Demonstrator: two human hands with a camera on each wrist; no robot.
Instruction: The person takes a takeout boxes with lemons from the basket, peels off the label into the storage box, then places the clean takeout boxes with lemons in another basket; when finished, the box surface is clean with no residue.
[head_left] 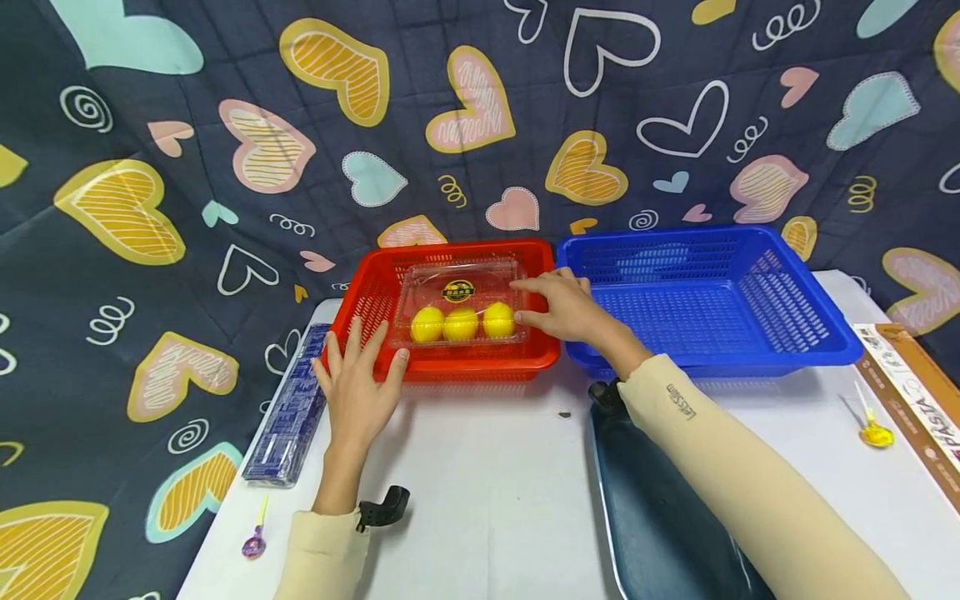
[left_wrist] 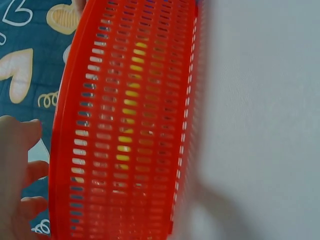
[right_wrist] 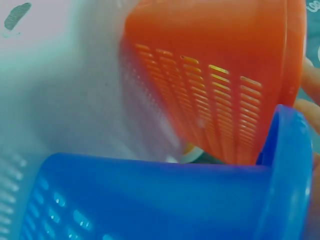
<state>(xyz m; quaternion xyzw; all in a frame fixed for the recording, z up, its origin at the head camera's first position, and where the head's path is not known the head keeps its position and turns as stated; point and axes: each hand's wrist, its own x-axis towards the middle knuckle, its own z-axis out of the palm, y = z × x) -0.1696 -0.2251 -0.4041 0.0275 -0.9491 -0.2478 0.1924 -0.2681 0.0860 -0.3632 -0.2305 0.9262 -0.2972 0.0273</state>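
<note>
White table (head_left: 487, 500) bears red basket (head_left: 442, 362), blue basket (head_left: 712, 350), dark tray (head_left: 660, 508).

Head view looks down from above; both wrist views closely share the red basket (head_left: 450, 367).

A white surface (head_left: 487, 483) fills the lower middle of the frame. On it, at centre, stand a red basket (head_left: 450, 365) and a blue basket (head_left: 750, 354), touching. A dark blue tray (head_left: 660, 517) lies at lower right. A blue wrapped pack (head_left: 288, 417) and a purple lollipop (head_left: 253, 543) lie at left, a yellow lollipop (head_left: 873, 433) and a printed box (head_left: 918, 400) at right.
</note>
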